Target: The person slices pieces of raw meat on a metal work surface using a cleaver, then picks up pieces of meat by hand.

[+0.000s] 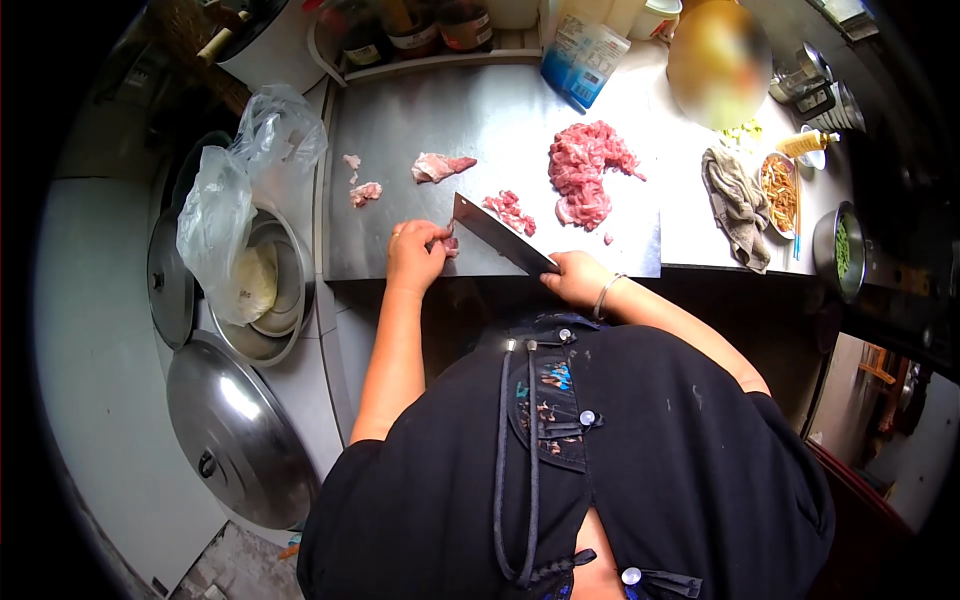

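Note:
My right hand is wrapped round the handle of a cleaver, whose broad blade reaches up and to the left over the steel worktop. Close to the blade's far end, my left hand pinches a small piece of meat against the surface. Just beyond the blade lies a little heap of chopped meat. A larger pile of sliced raw meat is farther right. Behind my left hand rest a chunk of meat with pale fat and a few scraps.
A blue-and-white packet and jars stand at the back. On the right are a crumpled cloth, a dish of shredded food and a pot of greens. Left are a metal basin, plastic bags and a large lid.

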### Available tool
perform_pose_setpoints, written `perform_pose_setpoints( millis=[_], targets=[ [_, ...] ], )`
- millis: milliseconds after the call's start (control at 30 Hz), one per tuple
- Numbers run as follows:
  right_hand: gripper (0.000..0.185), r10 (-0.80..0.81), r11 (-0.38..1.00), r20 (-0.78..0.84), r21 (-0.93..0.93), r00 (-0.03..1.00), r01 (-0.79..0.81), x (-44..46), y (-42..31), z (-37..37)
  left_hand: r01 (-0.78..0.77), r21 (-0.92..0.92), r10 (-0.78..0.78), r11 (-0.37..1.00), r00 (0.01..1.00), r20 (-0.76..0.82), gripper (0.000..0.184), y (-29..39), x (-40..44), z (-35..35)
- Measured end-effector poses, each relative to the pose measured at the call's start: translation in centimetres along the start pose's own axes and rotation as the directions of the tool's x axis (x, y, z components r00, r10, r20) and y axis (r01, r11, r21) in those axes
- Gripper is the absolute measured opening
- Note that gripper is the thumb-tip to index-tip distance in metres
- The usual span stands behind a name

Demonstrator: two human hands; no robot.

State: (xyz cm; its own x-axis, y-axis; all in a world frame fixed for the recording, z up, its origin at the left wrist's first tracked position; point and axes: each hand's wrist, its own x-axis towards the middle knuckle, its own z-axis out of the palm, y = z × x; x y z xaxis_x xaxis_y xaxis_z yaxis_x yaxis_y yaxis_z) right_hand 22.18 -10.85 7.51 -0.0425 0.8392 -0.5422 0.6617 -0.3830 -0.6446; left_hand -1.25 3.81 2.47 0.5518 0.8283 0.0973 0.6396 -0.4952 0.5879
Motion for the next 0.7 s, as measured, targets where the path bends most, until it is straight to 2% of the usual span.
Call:
perform_pose_setpoints(
  millis=[133,233,333,400,433,500,533,633,700],
  targets=[
    [0.031,-0.01,1.0,-0.023,-0.013,1.0,0.01,-0.1,-0.1,-0.2,0.032,0.035,-0.032,0.999,0.999,0.012,0.018,-0.1,-0.2,-0.1],
    [0.031,-0.022,1.0,-0.007,-0.018,1.0,0.022,-0.4,-0.6,-0.4,-0.009,0.073,0.009,0.997,1.0,0.004,0.018,0.0,-0.2,0.0],
    [0.03,-0.02,0.999,-0.004,-0.037,1.0,0.02,-0.3,-0.7,-0.2,-0.038,0.04,0.041,0.998,0.996,-0.081,0.014,0.1,-0.4,0.1],
    [0.03,-0.013,0.999,-0.014,-0.036,1.0,0.012,-0.1,-0.5,-0.2,-0.057,0.046,0.066,0.997,0.976,-0.21,0.011,0.3,-0.9,-0.1],
    [0.029,-0.001,0.999,-0.046,-0.051,0.999,-0.001,-0.2,-0.3,-0.4,-0.055,0.048,0.064,0.997,0.976,-0.208,0.011,0.5,-1.2,-0.2],
    [0.027,0.017,0.998,-0.134,-0.062,0.991,-0.026,-0.5,0.2,-0.7,-0.061,-0.031,0.056,0.998,0.987,-0.148,0.011,1.1,-1.8,-0.1],
    [0.027,0.017,0.998,-0.132,-0.062,0.991,-0.025,-0.8,0.2,-0.9,-0.106,-0.025,0.1,0.994,0.98,-0.171,0.014,1.3,-2.2,0.4],
    [0.024,0.059,0.99,-0.17,-0.114,0.984,-0.079,-1.9,-0.4,-1.8,-0.106,-0.019,0.102,0.994,0.98,-0.173,0.013,2.4,-2.6,1.5],
    [0.024,0.007,0.989,-0.191,-0.141,0.982,-0.035,-2.5,-0.2,-1.4,-0.182,-0.114,0.157,0.977,0.967,-0.2,0.013,3.5,-2.4,2.0]
  ],
)
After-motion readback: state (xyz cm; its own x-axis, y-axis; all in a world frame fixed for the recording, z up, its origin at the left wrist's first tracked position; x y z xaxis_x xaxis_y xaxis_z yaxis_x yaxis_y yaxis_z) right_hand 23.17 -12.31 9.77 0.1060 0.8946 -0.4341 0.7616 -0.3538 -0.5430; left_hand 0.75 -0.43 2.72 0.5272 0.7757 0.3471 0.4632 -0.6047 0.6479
